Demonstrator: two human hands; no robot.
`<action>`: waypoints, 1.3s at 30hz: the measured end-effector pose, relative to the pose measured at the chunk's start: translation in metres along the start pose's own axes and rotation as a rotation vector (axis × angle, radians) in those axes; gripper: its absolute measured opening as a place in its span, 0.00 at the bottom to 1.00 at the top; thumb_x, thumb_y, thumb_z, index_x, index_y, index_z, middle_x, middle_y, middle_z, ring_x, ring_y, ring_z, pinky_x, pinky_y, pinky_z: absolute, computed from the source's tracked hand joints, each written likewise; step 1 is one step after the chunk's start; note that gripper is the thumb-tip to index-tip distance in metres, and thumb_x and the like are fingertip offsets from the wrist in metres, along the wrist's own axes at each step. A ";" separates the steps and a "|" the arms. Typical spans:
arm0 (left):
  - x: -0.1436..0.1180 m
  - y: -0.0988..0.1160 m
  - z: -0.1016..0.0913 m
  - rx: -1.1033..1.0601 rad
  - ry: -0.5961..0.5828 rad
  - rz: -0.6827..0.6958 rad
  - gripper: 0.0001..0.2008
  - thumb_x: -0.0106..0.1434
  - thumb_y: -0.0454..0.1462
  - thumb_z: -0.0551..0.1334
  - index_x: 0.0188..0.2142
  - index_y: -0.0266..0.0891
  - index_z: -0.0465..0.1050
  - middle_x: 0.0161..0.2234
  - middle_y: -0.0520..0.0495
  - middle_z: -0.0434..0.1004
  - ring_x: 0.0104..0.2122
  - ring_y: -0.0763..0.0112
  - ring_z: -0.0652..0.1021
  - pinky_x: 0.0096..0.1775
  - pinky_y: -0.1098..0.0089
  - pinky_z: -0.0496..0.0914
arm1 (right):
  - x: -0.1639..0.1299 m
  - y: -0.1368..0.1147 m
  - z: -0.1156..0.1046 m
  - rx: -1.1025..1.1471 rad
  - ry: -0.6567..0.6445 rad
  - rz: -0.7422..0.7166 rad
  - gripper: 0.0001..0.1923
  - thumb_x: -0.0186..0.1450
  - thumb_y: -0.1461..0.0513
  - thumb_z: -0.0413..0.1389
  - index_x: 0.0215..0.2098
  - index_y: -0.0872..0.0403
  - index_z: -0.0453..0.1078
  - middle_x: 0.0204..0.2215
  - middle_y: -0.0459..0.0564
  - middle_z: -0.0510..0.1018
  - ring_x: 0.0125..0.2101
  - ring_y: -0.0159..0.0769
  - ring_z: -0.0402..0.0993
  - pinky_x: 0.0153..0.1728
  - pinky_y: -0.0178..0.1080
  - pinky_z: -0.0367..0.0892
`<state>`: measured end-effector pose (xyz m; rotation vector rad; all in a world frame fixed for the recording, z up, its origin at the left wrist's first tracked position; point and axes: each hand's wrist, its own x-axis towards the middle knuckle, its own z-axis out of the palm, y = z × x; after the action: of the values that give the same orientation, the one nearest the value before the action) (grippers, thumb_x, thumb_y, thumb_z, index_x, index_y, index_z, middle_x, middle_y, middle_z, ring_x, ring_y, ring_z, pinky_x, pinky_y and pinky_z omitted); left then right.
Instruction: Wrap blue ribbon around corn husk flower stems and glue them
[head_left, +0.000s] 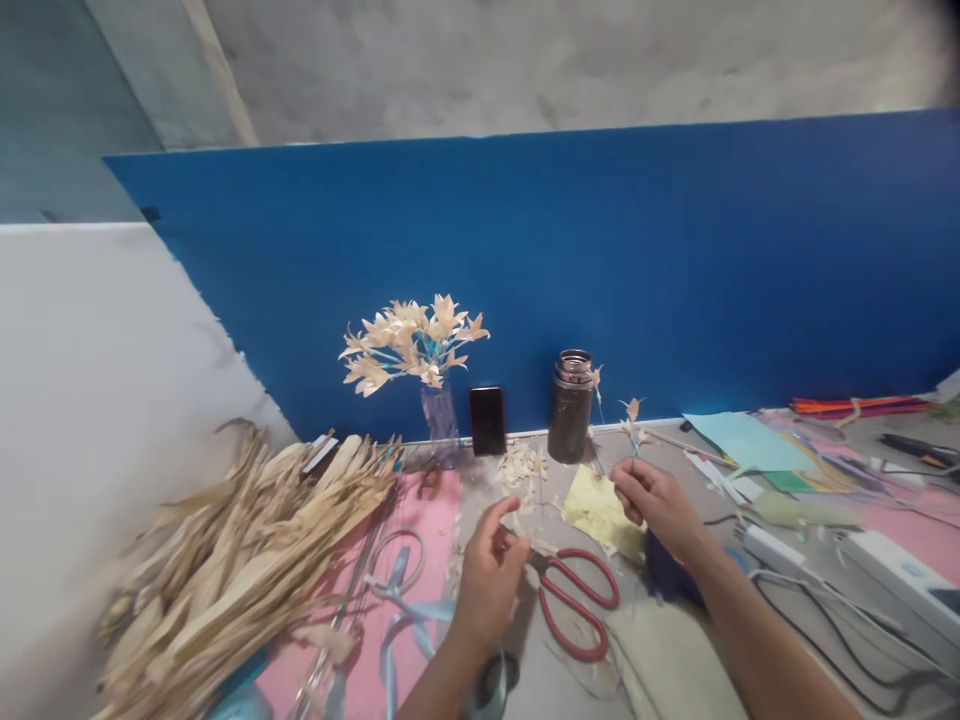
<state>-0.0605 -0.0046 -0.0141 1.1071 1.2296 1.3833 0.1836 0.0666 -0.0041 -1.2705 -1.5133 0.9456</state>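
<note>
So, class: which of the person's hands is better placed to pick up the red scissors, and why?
Left. The left hand hovers right beside the scissors, nearly touching the blades; the right hand is farther off, pinching a small flower.

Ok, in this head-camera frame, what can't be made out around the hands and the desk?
- Left hand: seen from behind, so whatever its fingertips pinch is hidden.
- Right hand: holds a thin stem with a small husk flower; the grip is too small to read.
- Red-handled scissors: blades covered by the left hand.
- Husk pile: cut off by the bottom edge.
- Dark flask: contents not visible.
- Right desk edge: items blurred.
</note>
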 end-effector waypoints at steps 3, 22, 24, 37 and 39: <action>-0.009 0.005 0.014 -0.055 -0.264 -0.066 0.41 0.54 0.36 0.69 0.66 0.43 0.58 0.29 0.51 0.75 0.27 0.71 0.75 0.32 0.72 0.68 | -0.019 -0.017 0.022 0.098 -0.142 -0.015 0.19 0.65 0.45 0.54 0.29 0.51 0.64 0.16 0.38 0.67 0.15 0.28 0.59 0.18 0.33 0.57; -0.001 0.042 0.013 0.350 -0.312 0.094 0.12 0.62 0.40 0.57 0.24 0.38 0.70 0.19 0.55 0.65 0.22 0.74 0.66 0.27 0.72 0.59 | -0.022 -0.038 -0.006 0.567 0.023 -0.067 0.19 0.65 0.46 0.55 0.27 0.49 0.58 0.14 0.36 0.59 0.11 0.23 0.45 0.14 0.29 0.47; 0.002 0.042 0.016 0.427 -0.303 0.142 0.08 0.60 0.36 0.57 0.26 0.38 0.71 0.20 0.56 0.63 0.23 0.73 0.65 0.29 0.72 0.59 | -0.021 -0.036 -0.006 0.480 0.058 -0.060 0.22 0.65 0.43 0.52 0.26 0.49 0.56 0.14 0.36 0.58 0.11 0.23 0.45 0.14 0.30 0.48; -0.020 0.029 -0.026 0.836 -0.179 0.154 0.11 0.65 0.36 0.54 0.43 0.41 0.74 0.32 0.48 0.76 0.35 0.64 0.75 0.40 0.67 0.65 | 0.031 0.030 -0.071 -0.550 0.159 0.257 0.10 0.68 0.58 0.58 0.33 0.57 0.73 0.29 0.46 0.77 0.27 0.32 0.72 0.31 0.37 0.69; -0.023 0.033 -0.029 0.852 -0.104 0.181 0.11 0.67 0.40 0.54 0.33 0.41 0.72 0.26 0.51 0.73 0.29 0.67 0.72 0.35 0.69 0.63 | 0.035 0.036 -0.073 -0.624 0.137 0.297 0.12 0.70 0.56 0.57 0.46 0.56 0.72 0.41 0.50 0.78 0.36 0.35 0.76 0.38 0.42 0.74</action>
<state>-0.0883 -0.0329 0.0150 1.8751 1.7295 0.8947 0.2615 0.1073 -0.0116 -2.0039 -1.5951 0.5542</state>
